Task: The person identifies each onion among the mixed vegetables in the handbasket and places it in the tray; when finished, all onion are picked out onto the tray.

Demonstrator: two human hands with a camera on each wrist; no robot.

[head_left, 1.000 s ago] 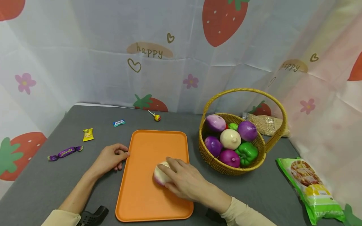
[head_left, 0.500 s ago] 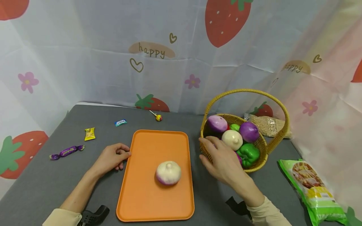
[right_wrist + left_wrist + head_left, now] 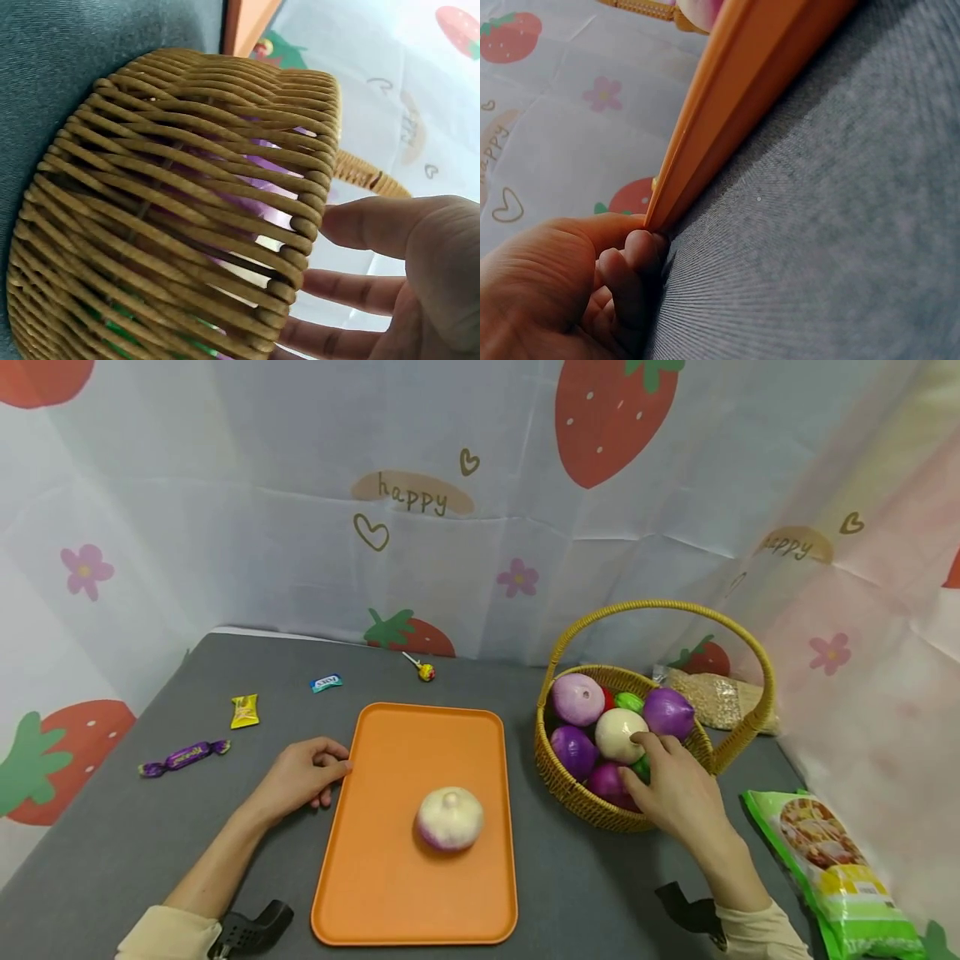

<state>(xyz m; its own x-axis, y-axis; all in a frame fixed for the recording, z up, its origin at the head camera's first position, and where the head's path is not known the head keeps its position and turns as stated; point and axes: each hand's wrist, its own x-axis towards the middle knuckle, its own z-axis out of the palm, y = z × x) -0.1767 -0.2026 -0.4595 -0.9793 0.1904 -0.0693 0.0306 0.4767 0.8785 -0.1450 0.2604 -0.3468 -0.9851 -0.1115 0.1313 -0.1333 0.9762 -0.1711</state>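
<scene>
My left hand [image 3: 300,781] pinches the left rim of an orange tray [image 3: 416,906], its thumb at the rim in the left wrist view. On the tray sits a round white-and-purple vegetable, like a turnip or onion [image 3: 450,818]. My right hand [image 3: 678,797] reaches over the front of a yellow wicker basket [image 3: 573,793], fingers apart and fairly straight. Below them a green pepper [image 3: 641,767] is mostly hidden. Around it lie a white onion [image 3: 619,733], a magenta onion [image 3: 609,783] and several purple ones. The basket wall covers the fingertips in the right wrist view.
Wrapped candies, one purple [image 3: 184,757], one yellow [image 3: 244,712] and one blue [image 3: 326,683], lie left of the tray. A lollipop [image 3: 424,671] is behind it. A green food bag [image 3: 836,877] lies right; a bag of grain [image 3: 708,697] sits behind the basket.
My right hand has let go of the white-and-purple vegetable on the tray and moved right to the basket, now above the green pepper. The left hand stays at the tray rim.
</scene>
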